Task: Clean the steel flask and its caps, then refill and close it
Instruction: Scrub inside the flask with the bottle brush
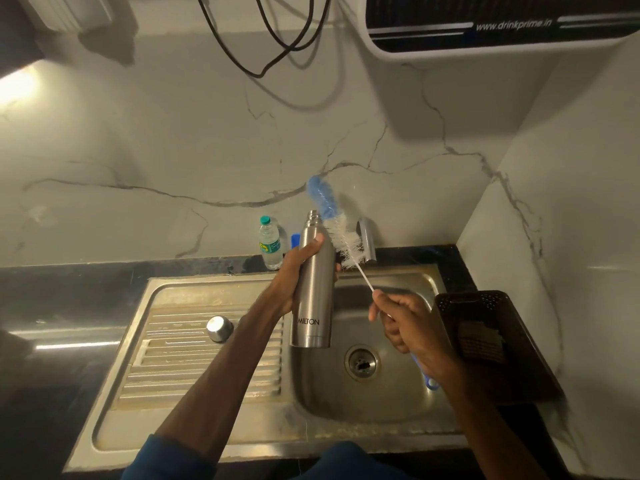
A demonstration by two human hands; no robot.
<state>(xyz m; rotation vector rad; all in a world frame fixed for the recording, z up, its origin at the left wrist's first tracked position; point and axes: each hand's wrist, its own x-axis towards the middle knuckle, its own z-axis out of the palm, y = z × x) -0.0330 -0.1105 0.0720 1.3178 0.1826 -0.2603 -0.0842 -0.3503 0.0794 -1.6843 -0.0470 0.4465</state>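
- counter [69,289]: dark, runs along the back wall; steel sink [242,445] set into it, drainboard on the left, basin on the right.
- dark tray [519,375]: on the right edge of the counter, just beside the basin.
- flask [313,289]: held in the air over the line where drainboard meets basin. Long axis near upright, mouth up and open, no cap on.
- left grip [294,271]: fingers and thumb wrapped round the flask's upper body, firm hold.
- right grip [405,320]: fingers closed round the brush's thin handle, low on the stem, over the basin. The blue handle end sticks out below the hand.
- brush [341,233]: long axis slants from the right grip up and left. Its head lies outside the flask, just right of the neck, white bristles at or against the shoulder, blue tip above the mouth.
- key relation: the mouth sits up and left of the right grip, next to the bristles. Judged next move: bring the tip over the mouth and line the stem up with the flask's axis. The right grip does the moving while the left steadies.
- plastic bottle [270,244]: back edge of the counter, behind the left grip.
- tap [367,237]: back edge, behind the bristles.
- cap [219,328]: steel, on the drainboard, well apart from the flask.
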